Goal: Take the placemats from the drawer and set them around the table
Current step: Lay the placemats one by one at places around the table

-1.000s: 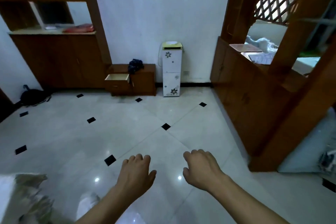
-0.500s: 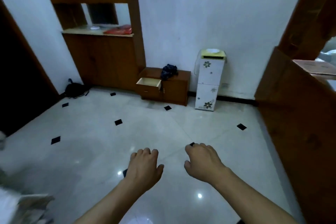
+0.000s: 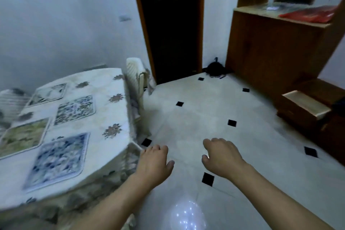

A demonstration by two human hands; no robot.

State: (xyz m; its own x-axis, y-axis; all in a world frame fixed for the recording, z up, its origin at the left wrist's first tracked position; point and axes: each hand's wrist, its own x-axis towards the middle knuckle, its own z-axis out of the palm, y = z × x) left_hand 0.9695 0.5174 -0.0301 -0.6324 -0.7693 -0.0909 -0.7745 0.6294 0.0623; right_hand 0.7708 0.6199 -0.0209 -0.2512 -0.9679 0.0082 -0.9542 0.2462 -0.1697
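Note:
Several placemats lie on the table (image 3: 112,110), which wears a white floral cloth at the left: a blue-and-white one (image 3: 59,157) nearest me, a green one (image 3: 22,136), a blue floral one (image 3: 75,107) and a pale one (image 3: 47,94) farther back. My left hand (image 3: 154,164) hovers just off the table's near corner, fingers curled loosely, holding nothing. My right hand (image 3: 222,157) hangs over the tiled floor, also empty with fingers loosely apart. The open drawer (image 3: 306,104) juts from a low wooden cabinet at the right.
A white chair (image 3: 135,78) stands at the table's far end. Behind it is a dark doorway (image 3: 173,24). A tall wooden cabinet (image 3: 276,46) with a red item (image 3: 308,14) on its counter fills the right. A black bag (image 3: 215,69) lies in the corner.
The view has swung left: the drawer cabinet slid to the right edge and the table with its placemats came into sight. Both hands stay empty in front of me.

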